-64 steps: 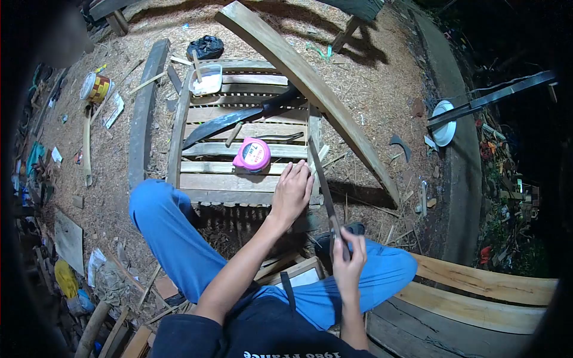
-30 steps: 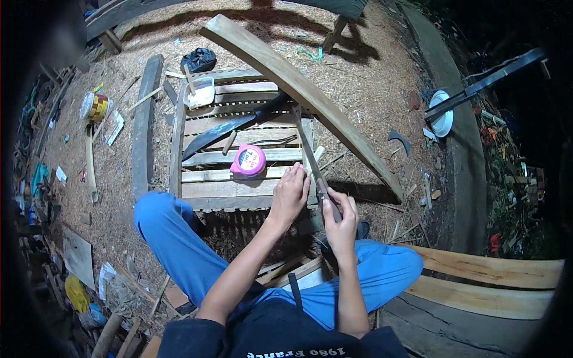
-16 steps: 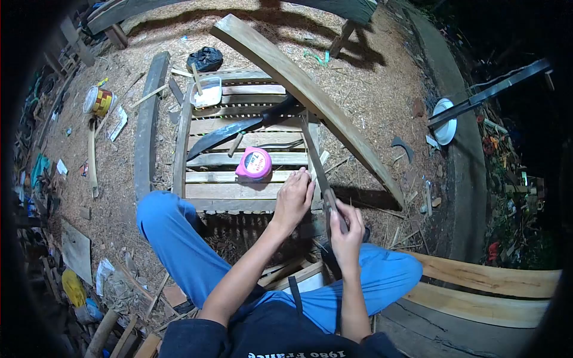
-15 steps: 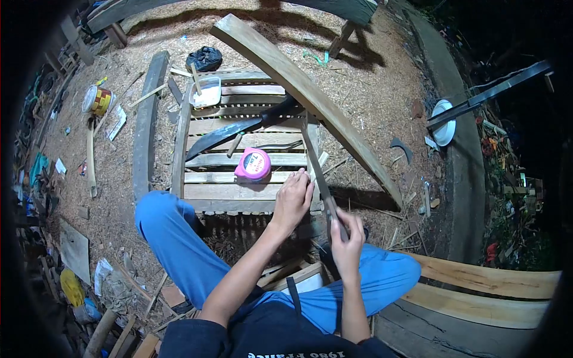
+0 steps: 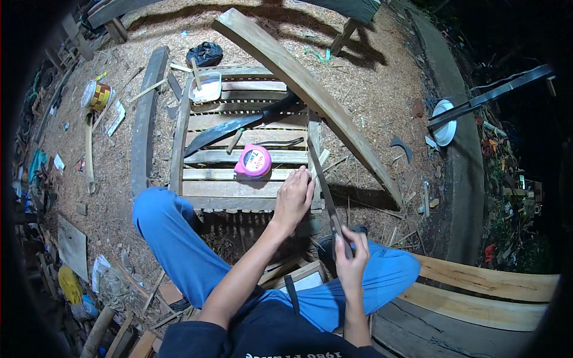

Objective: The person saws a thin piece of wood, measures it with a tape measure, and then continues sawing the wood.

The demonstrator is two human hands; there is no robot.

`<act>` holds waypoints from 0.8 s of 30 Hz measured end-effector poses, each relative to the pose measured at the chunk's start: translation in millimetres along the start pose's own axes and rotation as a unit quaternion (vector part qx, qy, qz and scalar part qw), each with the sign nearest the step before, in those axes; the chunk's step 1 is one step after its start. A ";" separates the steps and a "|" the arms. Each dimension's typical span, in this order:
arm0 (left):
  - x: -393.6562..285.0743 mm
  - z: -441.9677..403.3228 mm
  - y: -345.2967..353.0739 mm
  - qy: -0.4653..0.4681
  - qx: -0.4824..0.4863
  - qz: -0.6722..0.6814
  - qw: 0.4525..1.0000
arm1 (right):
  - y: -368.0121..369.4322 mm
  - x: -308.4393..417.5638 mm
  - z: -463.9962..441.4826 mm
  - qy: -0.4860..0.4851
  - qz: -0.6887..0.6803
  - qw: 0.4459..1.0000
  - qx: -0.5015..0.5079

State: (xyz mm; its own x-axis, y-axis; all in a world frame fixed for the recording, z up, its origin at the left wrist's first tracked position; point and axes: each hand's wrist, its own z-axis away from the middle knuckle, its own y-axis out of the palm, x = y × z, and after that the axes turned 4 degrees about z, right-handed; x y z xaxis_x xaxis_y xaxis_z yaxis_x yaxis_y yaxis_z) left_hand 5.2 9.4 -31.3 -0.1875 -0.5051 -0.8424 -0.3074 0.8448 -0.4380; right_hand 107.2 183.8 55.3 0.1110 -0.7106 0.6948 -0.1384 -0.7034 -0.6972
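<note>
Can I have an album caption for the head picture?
Right grip holds a long dark tool beside the left grip; a pink tape measure sits on wooden slats.

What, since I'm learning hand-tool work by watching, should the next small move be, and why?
Probably a short, careful forward push of the long narrow tool. The right hand grips its near end close to the body, and its far end points away. I'd go gently, because it runs close beside the left hand at the edge of the slatted stand.
</note>
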 end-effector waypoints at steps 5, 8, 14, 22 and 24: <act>4.9 1.1 2.1 0.021 0.012 -0.027 0.999 | 23.6 5.4 -19.4 -0.020 -0.006 1.000 -0.023; 1.3 0.9 -1.1 0.000 0.021 -0.010 1.000 | 35.3 12.5 -46.2 -0.012 -0.032 0.999 -0.019; 2.4 0.6 -2.1 -0.005 0.016 -0.009 1.000 | 1.2 -15.2 9.1 0.032 -0.027 0.999 0.003; -2.2 0.4 -1.5 0.002 0.008 -0.016 1.000 | 41.8 12.5 -49.9 -0.014 -0.023 0.999 -0.017; 0.0 1.4 -1.5 -0.006 0.011 0.006 1.000 | 28.7 10.2 -31.3 -0.021 -0.021 0.999 -0.016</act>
State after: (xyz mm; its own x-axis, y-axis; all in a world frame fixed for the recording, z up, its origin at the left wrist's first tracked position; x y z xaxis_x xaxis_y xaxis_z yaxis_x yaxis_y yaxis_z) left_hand 7.0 8.4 -31.1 -0.1806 -0.4921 -0.8516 -0.2838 0.8551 -0.4340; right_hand 73.5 157.0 47.9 0.1580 -0.6814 0.7146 -0.1647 -0.7318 -0.6614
